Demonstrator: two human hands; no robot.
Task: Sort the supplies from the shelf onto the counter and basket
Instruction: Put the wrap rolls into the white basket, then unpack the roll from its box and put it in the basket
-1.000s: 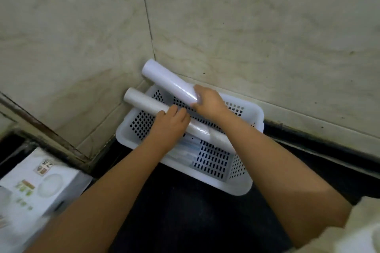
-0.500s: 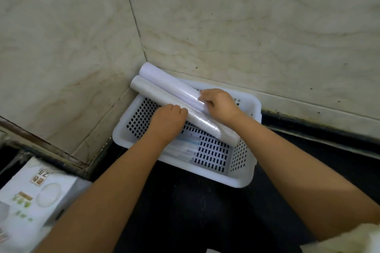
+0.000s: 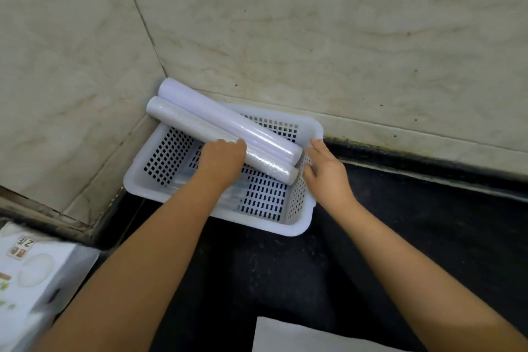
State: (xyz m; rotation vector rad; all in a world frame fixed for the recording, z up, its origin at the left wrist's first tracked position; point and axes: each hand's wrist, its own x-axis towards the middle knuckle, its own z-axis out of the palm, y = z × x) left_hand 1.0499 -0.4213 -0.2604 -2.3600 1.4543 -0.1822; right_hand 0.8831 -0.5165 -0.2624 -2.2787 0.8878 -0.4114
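Against the tiled corner, my white perforated plastic basket (image 3: 297, 226) holds two long white film-wrapped rolls (image 3: 228, 134) side by side, their far ends sticking out over the rim toward the wall. Long axis runs from far-left to near-right, slanting across the basket. My left hand (image 3: 221, 161) is on the nearer roll, fingers curled over it. My right hand (image 3: 324, 168), fingers straight, sits just off the rolls' near ends, touching the basket wall. Glossy wrap, likely slippery.

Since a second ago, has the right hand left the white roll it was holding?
Yes. The right hand has come off the rear white roll and moved right to the white perforated plastic basket's end wall.
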